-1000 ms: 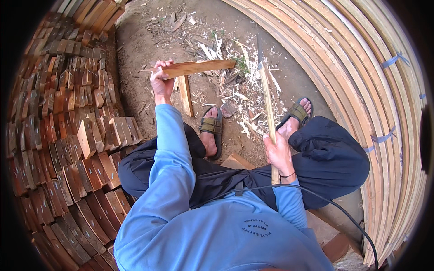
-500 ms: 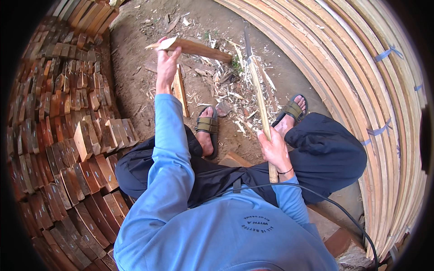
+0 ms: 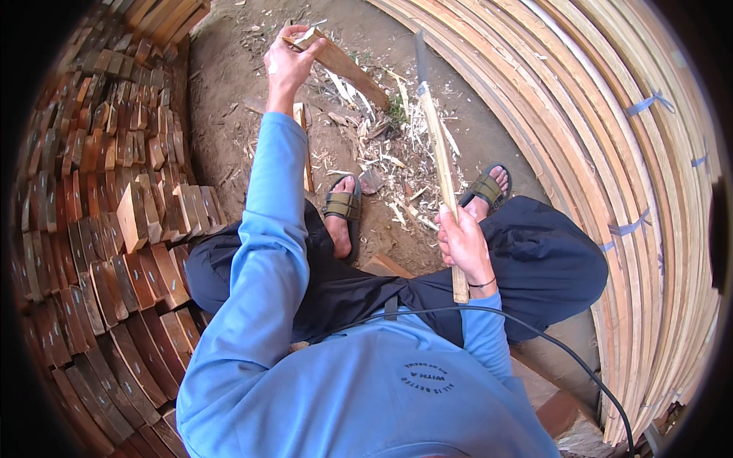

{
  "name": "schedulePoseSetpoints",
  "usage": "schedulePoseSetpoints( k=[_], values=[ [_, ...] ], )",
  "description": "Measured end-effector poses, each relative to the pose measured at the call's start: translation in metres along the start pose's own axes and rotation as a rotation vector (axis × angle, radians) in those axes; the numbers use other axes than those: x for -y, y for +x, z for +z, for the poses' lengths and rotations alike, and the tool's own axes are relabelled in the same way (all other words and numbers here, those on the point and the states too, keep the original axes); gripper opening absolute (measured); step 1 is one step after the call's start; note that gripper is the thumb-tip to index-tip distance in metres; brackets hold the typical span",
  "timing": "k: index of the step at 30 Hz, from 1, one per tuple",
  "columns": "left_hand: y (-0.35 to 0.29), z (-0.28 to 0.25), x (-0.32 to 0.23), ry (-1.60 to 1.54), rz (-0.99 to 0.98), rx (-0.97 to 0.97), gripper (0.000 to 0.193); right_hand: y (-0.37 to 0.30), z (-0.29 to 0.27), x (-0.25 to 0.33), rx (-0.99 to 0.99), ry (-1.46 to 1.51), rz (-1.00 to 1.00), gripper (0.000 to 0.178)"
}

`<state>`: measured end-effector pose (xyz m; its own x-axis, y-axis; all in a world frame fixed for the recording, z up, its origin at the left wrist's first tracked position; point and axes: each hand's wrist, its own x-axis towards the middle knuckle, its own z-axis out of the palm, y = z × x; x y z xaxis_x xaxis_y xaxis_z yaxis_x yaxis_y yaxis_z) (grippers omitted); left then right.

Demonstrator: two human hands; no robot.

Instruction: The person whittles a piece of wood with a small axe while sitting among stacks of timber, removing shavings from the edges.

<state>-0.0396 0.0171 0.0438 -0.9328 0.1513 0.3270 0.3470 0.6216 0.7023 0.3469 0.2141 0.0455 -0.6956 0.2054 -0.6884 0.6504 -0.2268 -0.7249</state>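
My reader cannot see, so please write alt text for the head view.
A person's left hand grips one end of a brown wooden piece; the right hand holds a pale wooden handle with a grey metal blade. Pale wood shavings litter brown dirt between stacked reddish-brown wooden blocks, left, and long pale wooden planks, right.

The shirt [image 3: 343, 389] is light blue, loose and creased, with long sleeves [image 3: 267, 195] of the same cloth. Dark lettering forms a round print [image 3: 427, 375] on its front. The trousers [image 3: 544, 252] are dark navy, baggy and wrinkled, with a dark strap [image 3: 391, 307] at the waist. A thin black band [image 3: 483, 285] circles the right wrist. A slim black cable [image 3: 571, 348] crosses the right sleeve. The sandals [image 3: 343, 204] have broad olive straps and dark soles.
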Motion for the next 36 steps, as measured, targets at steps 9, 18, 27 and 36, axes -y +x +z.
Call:
schedulePoseSetpoints(
  k=[9,18,27,36],
  values=[
    [-0.014,0.0,0.012,-0.195,-0.163,-0.001,0.048,0.029,0.022,0.008,0.05,-0.402,-0.315,0.035],
    [-0.03,-0.011,0.027,-0.189,-0.088,0.03,0.043,0.015,0.033,0.032,-0.096,-0.635,-0.421,0.037],
    [-0.039,-0.017,0.022,-0.085,-0.126,-0.014,0.042,0.022,0.037,0.01,-0.134,-0.713,-0.465,0.036],
    [-0.035,-0.013,0.017,-0.142,-0.118,-0.007,0.042,0.053,0.039,-0.04,-0.128,-0.851,-0.547,0.033]
  ],
)
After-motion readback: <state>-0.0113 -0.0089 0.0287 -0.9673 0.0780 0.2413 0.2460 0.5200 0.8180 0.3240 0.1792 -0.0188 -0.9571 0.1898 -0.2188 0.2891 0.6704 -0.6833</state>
